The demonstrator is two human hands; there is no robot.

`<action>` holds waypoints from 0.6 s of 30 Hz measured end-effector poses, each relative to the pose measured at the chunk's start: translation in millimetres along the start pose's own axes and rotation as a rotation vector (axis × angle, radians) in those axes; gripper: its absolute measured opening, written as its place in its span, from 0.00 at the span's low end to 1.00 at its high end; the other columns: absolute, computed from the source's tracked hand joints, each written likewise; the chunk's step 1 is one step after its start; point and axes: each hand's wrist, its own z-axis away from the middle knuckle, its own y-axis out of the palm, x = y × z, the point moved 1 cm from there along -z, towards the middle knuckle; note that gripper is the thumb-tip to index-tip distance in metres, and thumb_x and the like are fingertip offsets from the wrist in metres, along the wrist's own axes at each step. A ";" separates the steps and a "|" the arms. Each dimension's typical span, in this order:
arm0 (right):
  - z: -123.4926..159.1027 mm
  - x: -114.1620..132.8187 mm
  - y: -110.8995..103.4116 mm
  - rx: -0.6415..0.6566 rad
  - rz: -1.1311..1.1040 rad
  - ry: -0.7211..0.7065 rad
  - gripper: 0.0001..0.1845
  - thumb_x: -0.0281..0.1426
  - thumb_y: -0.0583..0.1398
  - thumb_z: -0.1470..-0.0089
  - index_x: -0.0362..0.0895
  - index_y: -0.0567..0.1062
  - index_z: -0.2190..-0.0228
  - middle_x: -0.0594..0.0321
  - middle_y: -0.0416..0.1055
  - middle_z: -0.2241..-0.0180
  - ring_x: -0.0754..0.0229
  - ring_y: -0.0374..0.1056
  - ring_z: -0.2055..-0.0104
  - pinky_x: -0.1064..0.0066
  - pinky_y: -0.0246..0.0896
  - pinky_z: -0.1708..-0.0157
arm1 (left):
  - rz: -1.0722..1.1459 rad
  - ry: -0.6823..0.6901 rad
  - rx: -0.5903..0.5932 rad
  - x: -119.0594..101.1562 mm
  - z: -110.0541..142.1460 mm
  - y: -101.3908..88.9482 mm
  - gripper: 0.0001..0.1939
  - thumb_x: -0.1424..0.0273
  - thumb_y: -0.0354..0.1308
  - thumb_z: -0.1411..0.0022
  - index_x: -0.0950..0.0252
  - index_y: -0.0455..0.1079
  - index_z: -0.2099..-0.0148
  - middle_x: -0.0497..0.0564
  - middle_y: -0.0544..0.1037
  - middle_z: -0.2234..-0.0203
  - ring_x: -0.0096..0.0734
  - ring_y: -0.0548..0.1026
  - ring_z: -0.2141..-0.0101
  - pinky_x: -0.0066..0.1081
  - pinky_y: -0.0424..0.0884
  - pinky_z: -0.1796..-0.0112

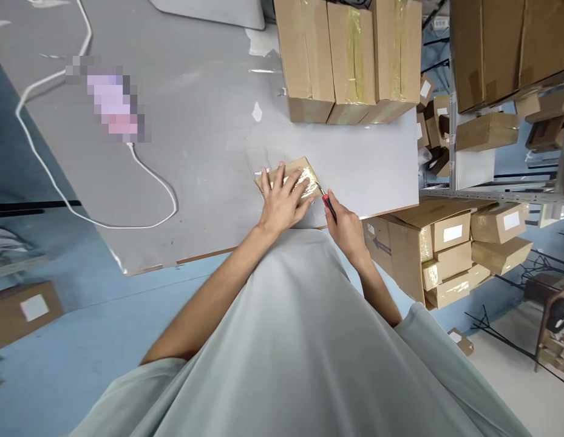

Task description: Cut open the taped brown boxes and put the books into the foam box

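A small cardboard box (pixel 304 164) with shiny tape lies on the grey table near its front edge. My left hand (pixel 282 203) rests flat across the box, fingers spread, covering much of its top. Just to the right, my right hand (pixel 344 227) is closed around a small cutter (pixel 329 205) with a red and black handle. The cutter's thin metal tip meets the right end of the box, or comes very close to it. How deep the tip reaches cannot be made out.
Taped cartons (pixel 352 67) stand in a row at the table's back right. A white cable (pixel 127 226) loops over the left side to a blurred-out object (pixel 113 103). Right of the table sits a large open carton (pixel 400 249) with small boxes, below loaded shelving (pixel 495 176).
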 end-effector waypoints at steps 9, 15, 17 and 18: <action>-49.6 20.2 5.7 -0.001 0.065 0.010 0.37 0.36 0.46 0.16 0.50 0.47 0.14 0.46 0.84 0.40 0.42 0.83 0.43 0.53 0.76 0.41 | -0.028 -0.006 -0.020 11.6 1.3 9.9 0.26 0.53 0.64 0.23 0.48 0.77 0.28 0.56 0.76 0.25 0.74 0.55 0.18 0.79 0.35 0.22; -55.7 34.8 4.9 0.033 0.158 0.066 0.39 0.38 0.48 0.16 0.49 0.43 0.14 0.44 0.83 0.40 0.41 0.82 0.42 0.53 0.77 0.41 | 0.010 -0.017 -0.028 13.9 1.4 14.7 0.30 0.50 0.64 0.25 0.49 0.76 0.26 0.55 0.75 0.25 0.75 0.54 0.18 0.78 0.34 0.22; -55.9 41.0 5.2 0.063 0.208 0.085 0.40 0.39 0.51 0.17 0.49 0.43 0.14 0.41 0.81 0.38 0.39 0.82 0.40 0.51 0.78 0.41 | 0.019 -0.023 -0.032 15.1 2.7 16.5 0.32 0.48 0.64 0.25 0.49 0.75 0.25 0.56 0.74 0.24 0.75 0.53 0.18 0.78 0.34 0.22; -55.2 43.6 5.1 0.071 0.225 0.090 0.41 0.39 0.52 0.17 0.49 0.43 0.14 0.40 0.80 0.38 0.38 0.82 0.39 0.50 0.78 0.41 | 0.020 -0.021 -0.032 15.4 3.6 17.4 0.32 0.48 0.64 0.25 0.49 0.74 0.24 0.56 0.74 0.24 0.75 0.53 0.18 0.77 0.35 0.22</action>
